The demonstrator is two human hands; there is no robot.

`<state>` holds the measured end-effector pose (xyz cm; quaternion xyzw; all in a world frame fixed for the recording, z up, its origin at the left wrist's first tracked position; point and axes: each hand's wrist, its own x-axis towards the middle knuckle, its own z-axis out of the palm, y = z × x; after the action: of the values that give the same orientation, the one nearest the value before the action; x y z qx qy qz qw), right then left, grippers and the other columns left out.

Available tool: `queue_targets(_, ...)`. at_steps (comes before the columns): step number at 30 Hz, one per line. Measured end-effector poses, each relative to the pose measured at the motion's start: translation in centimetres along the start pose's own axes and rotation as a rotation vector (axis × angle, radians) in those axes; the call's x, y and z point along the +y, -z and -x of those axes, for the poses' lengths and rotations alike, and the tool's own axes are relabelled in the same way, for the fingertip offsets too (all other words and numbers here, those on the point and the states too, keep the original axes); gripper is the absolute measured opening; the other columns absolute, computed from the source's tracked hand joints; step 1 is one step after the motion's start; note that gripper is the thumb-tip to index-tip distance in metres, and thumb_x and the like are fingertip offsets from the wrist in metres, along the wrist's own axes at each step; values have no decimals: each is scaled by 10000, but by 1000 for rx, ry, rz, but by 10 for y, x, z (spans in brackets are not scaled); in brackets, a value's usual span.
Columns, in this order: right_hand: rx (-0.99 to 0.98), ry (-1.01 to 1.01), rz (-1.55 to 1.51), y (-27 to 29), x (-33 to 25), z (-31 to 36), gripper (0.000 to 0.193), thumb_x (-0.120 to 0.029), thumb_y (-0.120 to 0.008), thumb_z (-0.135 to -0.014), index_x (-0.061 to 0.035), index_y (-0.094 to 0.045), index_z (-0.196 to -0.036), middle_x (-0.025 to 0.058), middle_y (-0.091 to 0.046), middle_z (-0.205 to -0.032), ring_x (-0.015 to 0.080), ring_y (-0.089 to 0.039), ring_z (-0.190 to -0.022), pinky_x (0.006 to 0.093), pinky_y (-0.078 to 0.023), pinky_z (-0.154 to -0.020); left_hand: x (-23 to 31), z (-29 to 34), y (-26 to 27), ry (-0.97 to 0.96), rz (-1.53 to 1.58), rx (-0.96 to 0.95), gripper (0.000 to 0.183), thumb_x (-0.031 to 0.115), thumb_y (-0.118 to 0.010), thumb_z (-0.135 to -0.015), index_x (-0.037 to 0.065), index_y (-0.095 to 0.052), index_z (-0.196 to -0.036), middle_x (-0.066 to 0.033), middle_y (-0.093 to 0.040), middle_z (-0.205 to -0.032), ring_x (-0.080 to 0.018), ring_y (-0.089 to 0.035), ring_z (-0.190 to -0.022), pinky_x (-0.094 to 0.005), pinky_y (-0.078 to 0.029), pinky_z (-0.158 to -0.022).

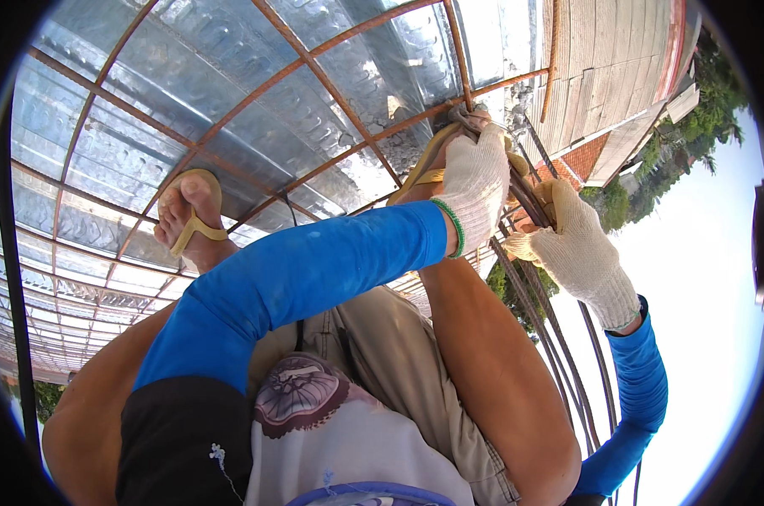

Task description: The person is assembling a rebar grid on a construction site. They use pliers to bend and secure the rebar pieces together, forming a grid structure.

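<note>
My left hand [475, 181], in an off-white knitted glove with a green cuff edge, reaches forward beside the rusty steel grid [306, 57]. Its fingers close near the grid's edge around something partly hidden; a dark, thin metal piece shows at the fingertips. To the right, my right hand [580, 249], gloved alike, has its fingers wrapped round a bundle of brown steel bars [525, 201]. These long thin bars run between the two hands and trail down past my right knee. Both forearms wear blue sleeves.
Under the grid lie shiny corrugated metal sheets [255, 105]. My left foot [192, 211] in a yellow flip-flop stands on them. A greyish plank-like roof [601, 76] lies at the upper right, with trees [677, 169] and bright sky beyond. A black upright line [10, 253] crosses the left side.
</note>
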<state>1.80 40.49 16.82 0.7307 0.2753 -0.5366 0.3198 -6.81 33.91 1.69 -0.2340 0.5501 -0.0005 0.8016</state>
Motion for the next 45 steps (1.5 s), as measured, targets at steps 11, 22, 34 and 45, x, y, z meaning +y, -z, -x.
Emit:
queue_targets(11,-23,58,289,-4,2,-2,243,-159,-747,-863,15,-581,-907,186,-608,-739,345,-674,-689,468,-512,-638,9,36,-2,-175,204,-100,254,333,-693,-1025,103,-664,-1128,14,-611,-836,-118,-628,-716,-349,-490,-552)
queue_targets(22,-146,97,366,43,28,-36,211,-161,-723,-874,15,-621,-930,156,-572,-719,279,-621,-648,436,-491,-622,23,28,-19,14,9,-70,382,407,-756,-988,41,-653,-1024,-71,-604,-892,-198,-635,-759,-399,-583,-656)
queue_targets(34,-159,151,421,62,46,-76,246,-88,-806,-782,-2,-613,-909,113,-554,-656,221,-529,-575,392,-449,-579,26,23,-38,134,209,-51,541,499,-738,-986,-23,-676,-1117,-138,-691,-995,-278,-712,-785,-446,-604,-726)
queue_targets(45,369,334,866,-21,43,-3,252,-182,-738,-940,-53,-563,-1067,152,-679,-710,386,-720,-646,475,-539,-522,-13,6,23,36,705,-516,411,446,-647,-1056,53,-731,-1145,-179,-759,-1009,-359,-777,-876,-552,-659,-826)
